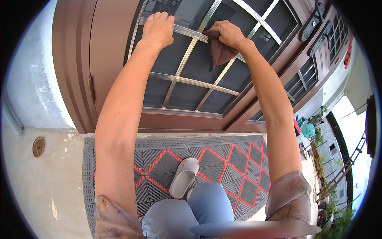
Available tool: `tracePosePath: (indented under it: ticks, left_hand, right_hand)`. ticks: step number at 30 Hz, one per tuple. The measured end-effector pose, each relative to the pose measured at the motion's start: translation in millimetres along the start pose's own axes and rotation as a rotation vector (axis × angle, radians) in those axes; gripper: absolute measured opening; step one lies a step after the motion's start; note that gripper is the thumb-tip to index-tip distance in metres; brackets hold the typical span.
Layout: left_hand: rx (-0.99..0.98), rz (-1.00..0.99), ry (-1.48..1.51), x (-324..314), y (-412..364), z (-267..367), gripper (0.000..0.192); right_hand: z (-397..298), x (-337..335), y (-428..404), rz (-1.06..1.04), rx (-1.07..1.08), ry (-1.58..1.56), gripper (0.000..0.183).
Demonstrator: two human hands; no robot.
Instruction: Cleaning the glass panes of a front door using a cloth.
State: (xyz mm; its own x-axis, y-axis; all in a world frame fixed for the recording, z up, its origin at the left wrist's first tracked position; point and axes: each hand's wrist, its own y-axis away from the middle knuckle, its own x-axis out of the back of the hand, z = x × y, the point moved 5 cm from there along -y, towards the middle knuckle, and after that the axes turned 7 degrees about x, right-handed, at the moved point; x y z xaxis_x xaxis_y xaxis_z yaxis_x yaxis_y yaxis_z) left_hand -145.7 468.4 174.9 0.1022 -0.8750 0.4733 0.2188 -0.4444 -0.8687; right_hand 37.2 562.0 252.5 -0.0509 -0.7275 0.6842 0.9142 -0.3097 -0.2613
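Note:
Brown framing surrounds a door with dark panes (pixel 195 59) divided by a shiny metal grille (pixel 176 78). My left hand (pixel 158 30) rests at an upper crossbar of the grille, its fingers bent over and their tips hidden; no object shows in it. To the right, my right hand (pixel 228 32) grips a dark brown cloth (pixel 220 52) against the grille. The cloth's loose end hangs in a point over the panes below the hand.
A black, grey and red mat (pixel 215 167) lies before the door, with a grey slipper (pixel 184 177) on it. Door handles (pixel 313 24) are at upper right. A hinge (pixel 91 89) sits on the left frame. A round drain cover (pixel 38 147) is in the concrete floor.

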Motion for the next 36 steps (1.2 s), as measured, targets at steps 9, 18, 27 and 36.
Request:
tracePosePath:
  ticks: [9, 18, 27, 36]
  left_hand:
    - [-0.014, 0.060, 0.037, 0.1, 2.8, -0.5, 0.038]
    - [-0.003, 0.045, 0.052, 10.3, 2.8, -1.2, 0.037]
    - [-0.010, 0.038, 0.116, 7.4, 7.6, 0.1, 0.027]
    - [0.011, 0.022, 0.110, 13.4, 7.6, -2.5, 0.030]
  right_hand:
    - [6.4, -1.9, 46.9, -0.053, -0.297, 0.124, 0.037]
    - [-52.7, -44.6, 127.7, 0.623, -0.490, -0.328, 0.033]
    - [-86.8, -105.2, 61.2, 0.815, -0.735, -0.445, 0.042]
    - [-120.8, -125.2, 74.1, 0.097, -0.127, -0.233, 0.049]
